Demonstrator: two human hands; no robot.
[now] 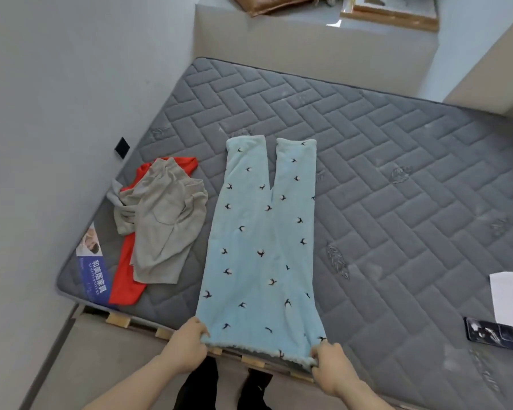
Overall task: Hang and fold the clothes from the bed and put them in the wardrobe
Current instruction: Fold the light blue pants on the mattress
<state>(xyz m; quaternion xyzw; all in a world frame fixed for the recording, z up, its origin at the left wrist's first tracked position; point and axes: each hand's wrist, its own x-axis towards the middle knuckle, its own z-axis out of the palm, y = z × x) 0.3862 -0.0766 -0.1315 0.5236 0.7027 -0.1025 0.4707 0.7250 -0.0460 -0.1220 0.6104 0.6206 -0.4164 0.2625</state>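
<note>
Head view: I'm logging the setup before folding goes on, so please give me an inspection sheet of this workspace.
Surface: bare grey quilted mattress, wooden slats showing at its near edge.
Job's things: light blue bird-print trousers spread flat, legs pointing away; crumpled grey garment lying on a red garment.
Clutter: white sheet and dark flat object at the right.
Hands: left hand and right hand each grip a waistband corner.
Cables: nothing seen.
Surroundings: grey wall, raised ledge beyond.

Head camera, looking steeply down over the bed

It stands at the near edge of the mattress [397,173], facing the far edge and wall corner, close above both forearms; no second view.
</note>
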